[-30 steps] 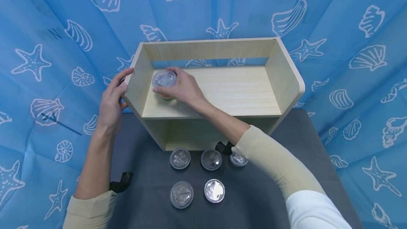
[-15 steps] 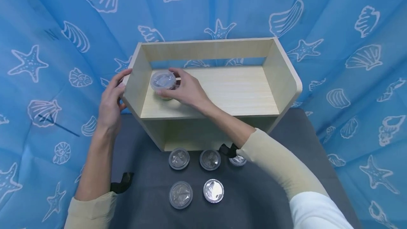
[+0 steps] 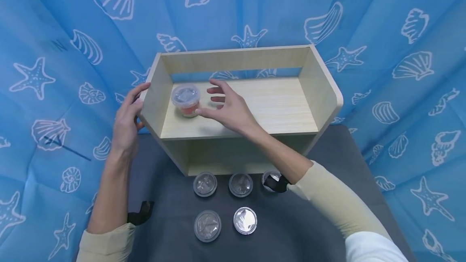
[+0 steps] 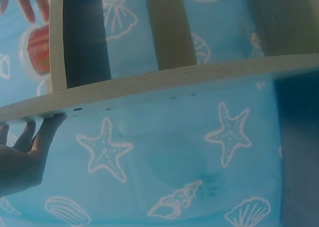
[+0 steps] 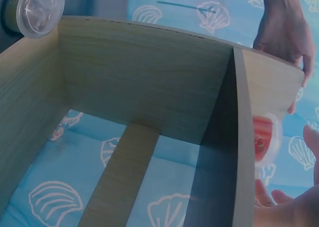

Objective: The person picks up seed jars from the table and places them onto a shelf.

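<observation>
A clear plastic cup (image 3: 187, 99) with a translucent lid and reddish contents stands at the left end of the upper board of a pale wooden shelf (image 3: 269, 106). My right hand (image 3: 234, 110) is just right of it, fingers spread and bent, thumb tip close to the cup's side, holding nothing. My left hand (image 3: 125, 122) grips the edge of the shelf's left side panel (image 3: 156, 92). In the left wrist view, the fingers of my left hand (image 4: 27, 157) lie against that panel's outside; the cup's red side (image 4: 39, 50) shows beyond the upper board.
On the dark tabletop (image 3: 164, 237) in front of the shelf stand several lidded cups, among them a front-left cup (image 3: 207, 226) and a shiny-topped cup (image 3: 245, 220). The rear-right cup (image 3: 269, 177) is partly behind my right wrist strap. A blue patterned curtain (image 3: 218, 19) hangs behind.
My right hand has let go of the cup and drawn back to the right, its fingers spreading. The cup stays on the upper board. My left hand keeps its hold on the side panel.
</observation>
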Demonstrator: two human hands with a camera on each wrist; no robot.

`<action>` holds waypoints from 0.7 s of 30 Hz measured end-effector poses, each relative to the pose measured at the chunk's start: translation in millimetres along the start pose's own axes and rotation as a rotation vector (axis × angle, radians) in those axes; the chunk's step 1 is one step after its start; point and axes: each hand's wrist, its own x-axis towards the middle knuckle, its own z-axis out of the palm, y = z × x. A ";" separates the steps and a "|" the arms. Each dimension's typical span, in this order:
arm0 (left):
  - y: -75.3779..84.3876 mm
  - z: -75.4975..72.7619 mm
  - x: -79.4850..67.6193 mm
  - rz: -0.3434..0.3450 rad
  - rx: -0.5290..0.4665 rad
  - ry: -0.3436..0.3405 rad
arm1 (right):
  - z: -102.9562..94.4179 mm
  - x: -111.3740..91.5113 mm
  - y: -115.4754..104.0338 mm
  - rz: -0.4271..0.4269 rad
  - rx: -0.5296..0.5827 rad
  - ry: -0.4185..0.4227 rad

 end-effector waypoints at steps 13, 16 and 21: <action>-2.6 1.3 -0.6 0.009 0.003 -0.009 | -27.2 -42.4 1.8 -0.034 0.072 0.006; -2.3 1.5 -0.6 0.007 0.003 -0.007 | -33.7 -50.6 4.5 -0.060 0.081 0.009; -2.0 0.8 -1.8 0.008 0.017 0.018 | -43.0 -61.6 7.2 -0.080 0.112 -0.004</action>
